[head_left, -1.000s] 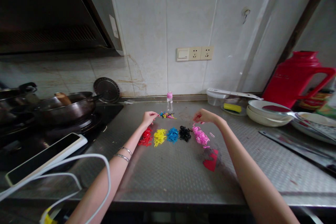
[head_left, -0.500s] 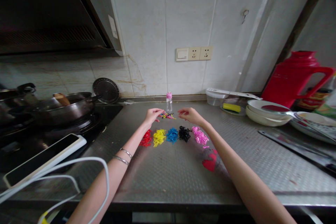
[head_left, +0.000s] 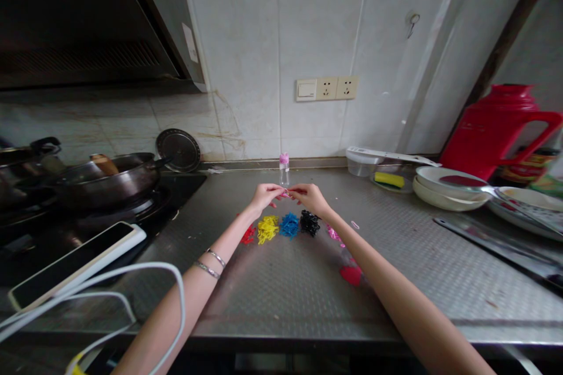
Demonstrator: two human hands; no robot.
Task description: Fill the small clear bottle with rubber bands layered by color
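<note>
My left hand and my right hand meet fingertip to fingertip above the counter. Both are closed in a pinch at a small pink rubber band, partly covered by the fingers. Behind them stands a small clear bottle with a pink cap. In front lies a row of small rubber-band piles: red, yellow, blue, black and pink. My left wrist partly covers the red pile, and my right forearm hides much of the pink one.
A red heart-shaped patch shows beside my right forearm. On the left are a pan on the stove, a phone-like device and white cables. Bowls, a knife and a red thermos occupy the right.
My hands have come together from either side, the right moving left. The small mixed-colour heap between them is now mostly hidden. A pink loop right of my forearm has come into view.
</note>
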